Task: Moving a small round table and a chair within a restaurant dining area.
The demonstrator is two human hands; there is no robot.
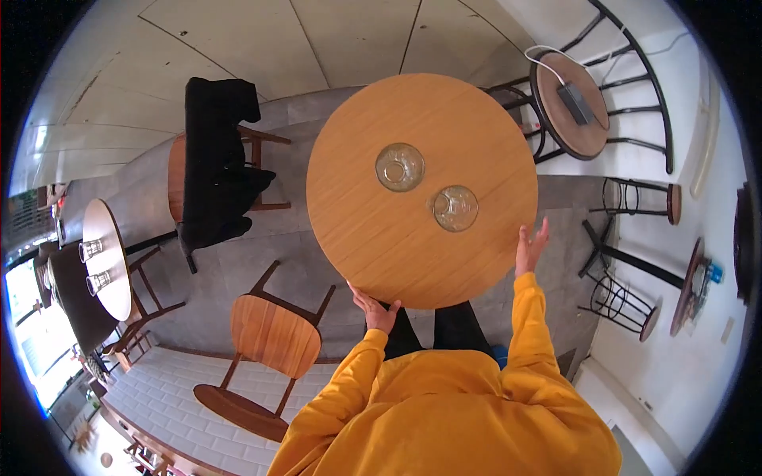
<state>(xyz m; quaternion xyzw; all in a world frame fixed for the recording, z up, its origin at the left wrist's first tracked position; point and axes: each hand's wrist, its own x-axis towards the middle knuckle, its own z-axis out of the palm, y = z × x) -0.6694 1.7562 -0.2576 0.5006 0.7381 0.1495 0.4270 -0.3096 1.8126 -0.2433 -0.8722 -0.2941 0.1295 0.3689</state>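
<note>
A round wooden table [417,262] stands directly before me. Two clear drinking glasses rest on its top: one glass [400,168] left of the middle, the other glass [455,208] nearer me and to the right. My left hand [376,309] lies against the table's near-left rim, thumb and fingers spread; whether any fingers curl beneath is hidden. At the right rim, my right hand [530,247] is raised with its fingers apart and nothing in it. Its thumb side overlaps the table edge, and I cannot tell whether it touches.
Left stand a wooden chair [275,327] and another bearing a black garment [214,160]. A side table [107,220] with two glasses is farther left. At the right, a black-framed chair [550,74] holds a power adapter [575,102]; stools [674,204] line the wall.
</note>
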